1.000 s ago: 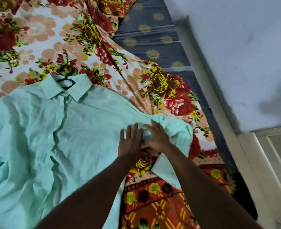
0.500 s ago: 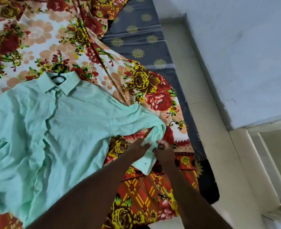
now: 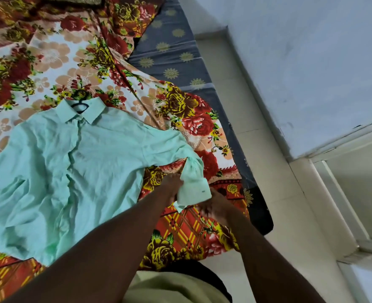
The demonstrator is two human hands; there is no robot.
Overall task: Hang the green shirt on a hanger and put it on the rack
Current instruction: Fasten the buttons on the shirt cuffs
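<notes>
The mint-green shirt (image 3: pixel 71 162) lies spread face up on the flowered bedsheet, collar toward the far side. A black hanger (image 3: pixel 80 101) sits inside it, its hook sticking out above the collar. The shirt's right sleeve bends down near the bed's edge. My left hand (image 3: pixel 172 184) grips the sleeve just above the cuff (image 3: pixel 194 190). My right hand (image 3: pixel 217 207) is blurred, at the cuff's lower edge and touching it. No rack is in view.
The flowered bedsheet (image 3: pixel 187 114) covers a grey mattress (image 3: pixel 169 60) whose right edge meets a pale tiled floor (image 3: pixel 266 162). A blue-grey wall (image 3: pixel 311 51) and a door frame (image 3: pixel 333 193) stand to the right.
Both hands have slid from the upper sleeve down to the cuff, and the sleeve now hangs folded toward me. The camera has pulled back and shows more floor.
</notes>
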